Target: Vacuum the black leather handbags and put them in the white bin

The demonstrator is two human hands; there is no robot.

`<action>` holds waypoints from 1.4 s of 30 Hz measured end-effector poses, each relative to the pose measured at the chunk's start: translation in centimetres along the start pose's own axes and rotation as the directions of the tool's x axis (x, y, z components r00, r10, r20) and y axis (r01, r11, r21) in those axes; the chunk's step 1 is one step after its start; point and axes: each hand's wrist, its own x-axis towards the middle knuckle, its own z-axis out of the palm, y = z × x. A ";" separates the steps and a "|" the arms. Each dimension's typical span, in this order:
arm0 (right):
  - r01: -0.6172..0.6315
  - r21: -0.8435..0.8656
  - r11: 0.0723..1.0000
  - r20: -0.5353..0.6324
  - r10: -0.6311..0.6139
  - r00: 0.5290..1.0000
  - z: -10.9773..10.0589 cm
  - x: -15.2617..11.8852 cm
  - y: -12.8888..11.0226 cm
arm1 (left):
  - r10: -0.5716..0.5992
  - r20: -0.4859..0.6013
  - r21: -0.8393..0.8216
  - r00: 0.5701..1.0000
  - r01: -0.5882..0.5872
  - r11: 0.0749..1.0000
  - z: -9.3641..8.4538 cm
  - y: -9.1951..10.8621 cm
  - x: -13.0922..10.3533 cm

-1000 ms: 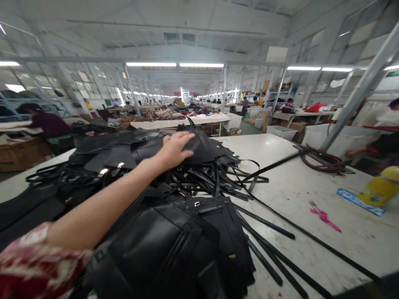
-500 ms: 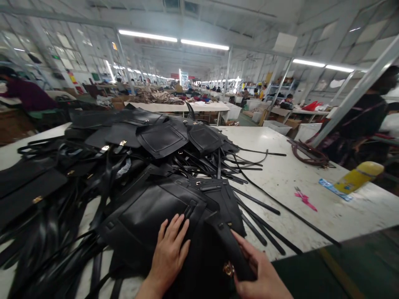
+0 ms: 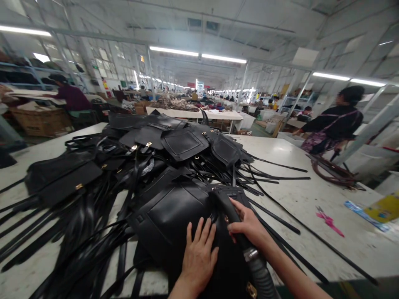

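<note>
A black leather bag (image 3: 165, 211) with stitched panels lies in front of me at the near edge of the pile. My left hand (image 3: 200, 249) rests flat on it, fingers spread. To its right, my right hand (image 3: 245, 222) is wrapped round a black hose nozzle (image 3: 229, 207), whose tip points away from me over the bag. A metal clamp (image 3: 250, 254) joins the nozzle to a ribbed hose (image 3: 261, 274) running toward me. Gold hardware (image 3: 251, 290) shows beside the hose. Another black bag panel (image 3: 237, 193) lies just beyond the nozzle tip.
Black bags (image 3: 183, 143) and loose straps (image 3: 77, 224) are heaped across the white table (image 3: 268, 145). On the right are pink-handled scissors (image 3: 330, 222), a yellow item (image 3: 385, 209) and a coil of brown straps (image 3: 333, 172). A person (image 3: 339, 114) stands behind the table; another (image 3: 70, 95) sits left.
My view has swung left, so the scene sits farther right. My right hand has moved the nozzle forward over the bag, bringing its clamp and ribbed hose into view. My left hand stays flat.
</note>
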 end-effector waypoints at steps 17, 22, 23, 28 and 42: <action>-0.038 -0.106 0.994 0.096 0.048 0.994 6.7 16.6 -2.6 | 0.036 -0.040 -0.017 0.999 -0.037 0.999 2.9 2.5 0.2; 0.054 -0.101 0.993 0.105 -0.043 0.993 4.6 13.1 -5.6 | -0.005 0.004 -0.052 1.000 0.005 0.999 3.0 2.6 0.1; 0.043 -0.110 0.993 0.140 -0.028 0.990 4.2 11.8 -6.0 | -0.014 0.023 -0.062 1.000 0.015 0.998 2.9 2.6 0.2; -0.107 -0.170 0.980 0.311 0.156 0.938 4.4 8.0 -4.5 | -0.020 0.089 -0.101 0.996 0.029 0.994 2.7 2.5 0.0; 0.170 -0.062 0.983 0.014 -0.170 0.985 4.8 9.2 -5.8 | -0.368 0.008 -0.452 0.930 0.332 0.828 -0.5 -7.5 7.2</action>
